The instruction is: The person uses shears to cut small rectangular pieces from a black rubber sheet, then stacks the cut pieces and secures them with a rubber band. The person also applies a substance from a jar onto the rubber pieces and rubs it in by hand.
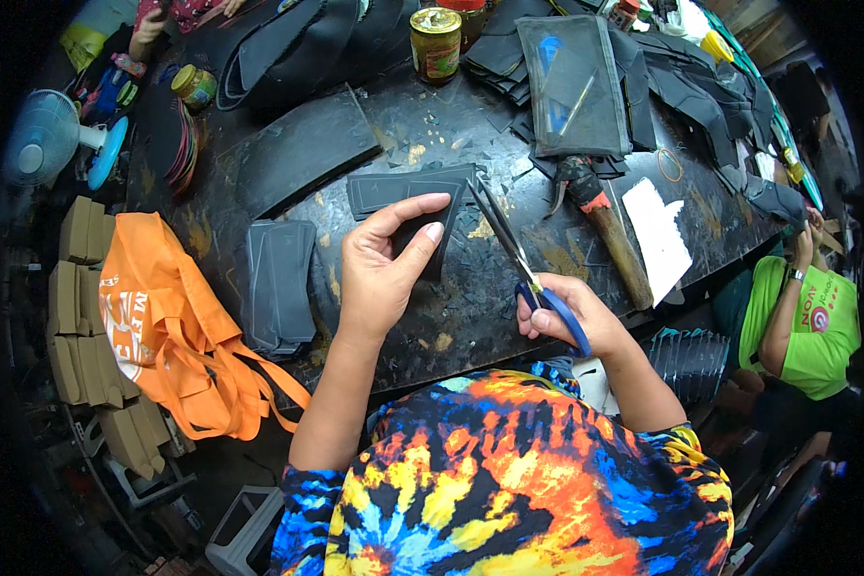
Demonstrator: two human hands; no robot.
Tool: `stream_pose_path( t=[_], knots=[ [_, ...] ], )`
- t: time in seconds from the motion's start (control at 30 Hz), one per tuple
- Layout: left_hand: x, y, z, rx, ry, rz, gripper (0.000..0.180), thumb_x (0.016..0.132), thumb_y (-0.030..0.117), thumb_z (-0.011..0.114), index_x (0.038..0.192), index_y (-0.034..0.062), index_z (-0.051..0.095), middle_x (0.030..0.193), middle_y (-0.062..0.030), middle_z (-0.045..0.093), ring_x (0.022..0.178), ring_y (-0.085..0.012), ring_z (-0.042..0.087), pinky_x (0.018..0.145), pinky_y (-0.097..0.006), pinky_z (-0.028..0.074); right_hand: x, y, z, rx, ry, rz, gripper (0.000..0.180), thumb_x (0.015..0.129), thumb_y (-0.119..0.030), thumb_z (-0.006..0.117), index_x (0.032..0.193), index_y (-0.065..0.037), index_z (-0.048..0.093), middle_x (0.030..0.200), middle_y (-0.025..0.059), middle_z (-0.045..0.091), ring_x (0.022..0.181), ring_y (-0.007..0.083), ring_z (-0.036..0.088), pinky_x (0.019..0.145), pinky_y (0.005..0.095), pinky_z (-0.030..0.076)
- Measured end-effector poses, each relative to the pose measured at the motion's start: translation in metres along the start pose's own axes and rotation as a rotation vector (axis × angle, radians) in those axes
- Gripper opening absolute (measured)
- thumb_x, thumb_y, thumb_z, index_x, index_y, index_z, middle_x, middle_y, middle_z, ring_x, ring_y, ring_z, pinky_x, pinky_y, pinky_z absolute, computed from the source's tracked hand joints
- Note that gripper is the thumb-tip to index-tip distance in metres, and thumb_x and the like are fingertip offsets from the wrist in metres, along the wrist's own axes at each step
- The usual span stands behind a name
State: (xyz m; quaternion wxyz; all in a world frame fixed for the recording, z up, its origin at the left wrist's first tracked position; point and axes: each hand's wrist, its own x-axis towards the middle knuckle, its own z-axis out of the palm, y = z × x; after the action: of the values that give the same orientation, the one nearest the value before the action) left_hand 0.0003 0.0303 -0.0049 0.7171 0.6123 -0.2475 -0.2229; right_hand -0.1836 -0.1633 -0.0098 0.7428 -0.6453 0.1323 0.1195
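Here the left hand (pixel 384 269) pinches a dark piece (pixel 454 219) between thumb and fingers above the desk (pixel 408 331). The right hand (pixel 581 312) curls round blue-handled scissors (pixel 522 267), blade tips right by the piece!

A gold-lidded jar (pixel 436 48) stands near the far edge of the worktop (pixel 427 120), left of a mesh pouch (pixel 586 67). Toward the right edge lie a wooden-handled tool (pixel 620 248) and white paper (pixel 658 235). Beyond the left edge are a fan (pixel 43 142) and an orange bag (pixel 168 298).
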Motion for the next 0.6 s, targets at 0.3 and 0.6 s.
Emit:
stream_pose_path(
  t=[0.3,0.6],
  knots=[
    [0.001,0.010,0.001,0.056,-0.078,0.001,0.034,0.094,-0.004,0.063,0.126,-0.0022,0.072,0.124,-0.0114,0.074,0.116,-0.0151,0.067,0.105,-0.029,0.048,0.000,-0.003,0.004,-0.008,0.006,0.028,0.029,0.096,-0.029,0.076,0.091,-0.004,0.062,0.077,-0.0031,0.057,0.073,0.0057,0.054,0.066,0.0248,0.046],
    [0.000,0.012,0.000,0.066,-0.105,-0.007,0.034,0.094,-0.003,0.063,0.127,-0.0009,0.072,0.125,-0.0114,0.074,0.117,-0.0163,0.067,0.106,-0.030,0.048,0.000,0.001,0.005,-0.023,0.021,0.033,0.029,0.095,-0.027,0.078,0.089,-0.004,0.061,0.076,-0.0032,0.057,0.070,0.0055,0.054,0.063,0.0249,0.046]
  ],
)
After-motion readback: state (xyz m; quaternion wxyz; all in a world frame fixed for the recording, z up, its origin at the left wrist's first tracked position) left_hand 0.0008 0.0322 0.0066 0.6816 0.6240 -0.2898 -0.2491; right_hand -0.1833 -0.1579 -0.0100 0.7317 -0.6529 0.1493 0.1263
